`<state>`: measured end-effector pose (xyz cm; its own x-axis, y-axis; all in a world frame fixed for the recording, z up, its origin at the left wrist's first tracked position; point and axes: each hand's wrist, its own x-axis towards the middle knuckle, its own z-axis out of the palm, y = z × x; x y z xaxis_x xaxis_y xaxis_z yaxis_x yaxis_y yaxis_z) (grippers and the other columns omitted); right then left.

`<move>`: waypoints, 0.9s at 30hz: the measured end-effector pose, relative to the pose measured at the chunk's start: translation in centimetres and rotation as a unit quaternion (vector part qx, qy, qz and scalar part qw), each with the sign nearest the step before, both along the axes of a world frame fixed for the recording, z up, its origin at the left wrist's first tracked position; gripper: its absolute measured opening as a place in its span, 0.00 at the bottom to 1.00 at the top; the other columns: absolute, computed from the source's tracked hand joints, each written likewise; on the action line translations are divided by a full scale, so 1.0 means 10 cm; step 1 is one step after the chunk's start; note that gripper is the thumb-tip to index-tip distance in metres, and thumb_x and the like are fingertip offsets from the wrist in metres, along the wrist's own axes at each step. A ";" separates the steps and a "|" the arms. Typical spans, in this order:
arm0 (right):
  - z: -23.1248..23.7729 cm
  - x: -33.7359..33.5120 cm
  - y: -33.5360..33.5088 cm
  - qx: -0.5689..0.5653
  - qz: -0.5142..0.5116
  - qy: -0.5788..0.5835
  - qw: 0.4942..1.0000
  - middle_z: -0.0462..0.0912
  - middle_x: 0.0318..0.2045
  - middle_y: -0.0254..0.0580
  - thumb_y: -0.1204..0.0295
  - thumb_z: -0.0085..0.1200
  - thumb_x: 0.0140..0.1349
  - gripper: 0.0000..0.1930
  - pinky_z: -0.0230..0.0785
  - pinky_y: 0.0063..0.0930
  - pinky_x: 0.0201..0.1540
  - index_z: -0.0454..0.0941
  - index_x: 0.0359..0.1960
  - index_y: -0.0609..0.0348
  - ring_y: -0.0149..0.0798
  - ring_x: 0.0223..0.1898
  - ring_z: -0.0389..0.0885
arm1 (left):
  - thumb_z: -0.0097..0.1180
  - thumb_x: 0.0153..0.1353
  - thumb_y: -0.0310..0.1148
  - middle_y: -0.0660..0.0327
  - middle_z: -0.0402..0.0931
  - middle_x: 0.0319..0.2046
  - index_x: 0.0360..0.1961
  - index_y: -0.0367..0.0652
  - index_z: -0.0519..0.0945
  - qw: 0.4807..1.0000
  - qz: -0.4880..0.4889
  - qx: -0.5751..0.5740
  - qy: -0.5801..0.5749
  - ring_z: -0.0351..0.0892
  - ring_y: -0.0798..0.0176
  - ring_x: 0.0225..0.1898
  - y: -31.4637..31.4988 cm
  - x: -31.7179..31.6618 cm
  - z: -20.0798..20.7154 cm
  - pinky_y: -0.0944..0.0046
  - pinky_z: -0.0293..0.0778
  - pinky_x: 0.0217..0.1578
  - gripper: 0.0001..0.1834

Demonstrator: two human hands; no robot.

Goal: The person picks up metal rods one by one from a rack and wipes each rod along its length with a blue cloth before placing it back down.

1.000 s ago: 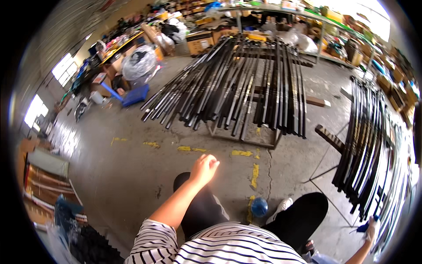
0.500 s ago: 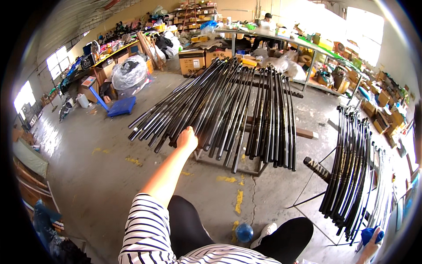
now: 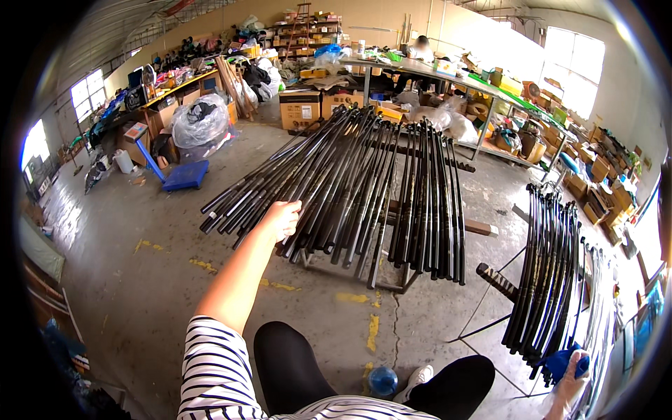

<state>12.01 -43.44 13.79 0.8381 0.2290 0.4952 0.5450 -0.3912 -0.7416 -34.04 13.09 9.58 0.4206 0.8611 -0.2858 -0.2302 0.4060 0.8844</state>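
Long glossy black rods (image 3: 364,203) lie fanned out side by side on a low stand in front of me. My left hand (image 3: 281,218) is stretched out to their near ends at the left, its fingers closed round one black rod. A second bunch of black rods (image 3: 542,280) rests on a rack at the right. By the lower ends of that bunch, my right hand (image 3: 575,378) grips a blue cloth (image 3: 561,362). The cloth appears to touch the rod ends; whether a rod is inside it I cannot tell.
A blue platform trolley (image 3: 185,175) and a large plastic bag (image 3: 201,120) stand at the left. A cardboard box (image 3: 301,110) sits behind the rods. A person is at the long workbench (image 3: 420,68) at the back. On the floor between my feet is a blue round object (image 3: 383,381).
My left hand has shifted slightly to the left along the near rod ends. My right hand has moved the blue cloth inward and up, toward the right-hand bunch. The view has tilted a little.
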 end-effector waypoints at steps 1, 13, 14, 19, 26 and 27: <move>-0.02 0.00 0.04 -0.007 0.018 -0.017 1.000 0.73 0.24 0.30 0.55 0.51 0.60 0.14 0.67 0.16 0.27 0.73 0.31 0.54 0.23 0.25 0.71 | 0.45 0.63 0.41 0.73 0.53 0.07 0.23 0.47 0.68 1.000 -0.012 -0.008 -0.014 0.49 0.75 0.04 -0.01 -0.03 -0.03 0.73 0.45 0.04 0.14; 0.00 -0.57 0.71 0.208 0.187 0.111 0.954 0.74 0.29 0.31 0.60 0.54 0.58 0.12 0.61 0.22 0.43 0.74 0.32 0.55 0.26 0.33 0.70 | 0.53 0.59 0.45 0.69 0.62 0.11 0.23 0.45 0.69 0.948 -0.015 0.257 0.189 0.58 0.75 0.08 -1.52 0.36 -0.19 0.69 0.54 0.09 0.16; 0.05 -0.58 0.79 0.233 0.198 0.127 0.943 0.75 0.30 0.32 0.60 0.55 0.58 0.12 0.62 0.23 0.43 0.74 0.32 0.55 0.27 0.33 0.71 | 0.53 0.59 0.44 0.70 0.61 0.10 0.23 0.45 0.69 0.952 -0.048 0.218 0.209 0.59 0.75 0.08 -1.72 0.30 -0.36 0.69 0.54 0.08 0.16; 0.42 -0.33 1.55 0.321 0.333 0.411 0.786 0.73 0.49 0.34 0.56 0.48 0.61 0.20 0.64 0.32 0.54 0.71 0.51 0.50 0.32 0.50 0.72 | 0.63 0.49 0.40 0.71 0.57 0.10 0.12 0.41 0.67 0.856 0.003 0.396 0.333 0.53 0.72 0.15 -2.70 -0.25 -0.93 0.64 0.53 0.16 0.21; 1.35 0.84 1.73 0.569 0.402 0.316 0.644 0.76 0.40 0.54 0.51 0.43 0.62 0.28 0.66 0.48 0.53 0.64 0.45 0.70 0.47 0.41 0.77 | 0.60 0.51 0.38 0.55 0.68 0.13 0.18 0.37 0.73 0.776 -0.076 0.397 0.485 0.68 0.54 0.15 -3.49 -0.85 -0.94 0.58 0.64 0.20 0.16; 1.58 0.77 1.72 0.579 0.399 0.290 0.649 0.74 0.31 0.45 0.52 0.47 0.61 0.23 0.72 0.51 0.45 0.65 0.37 0.65 0.47 0.35 0.78 | 0.60 0.51 0.37 0.54 0.70 0.14 0.17 0.38 0.73 0.745 -0.062 0.411 0.521 0.69 0.50 0.16 -3.57 -0.95 -0.90 0.58 0.65 0.20 0.15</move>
<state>19.70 -26.23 29.56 0.8036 0.4601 0.3776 -0.2699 0.8470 -0.4579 -43.51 -22.61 0.55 0.4296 0.8985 0.0903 0.7502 -0.4108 0.5181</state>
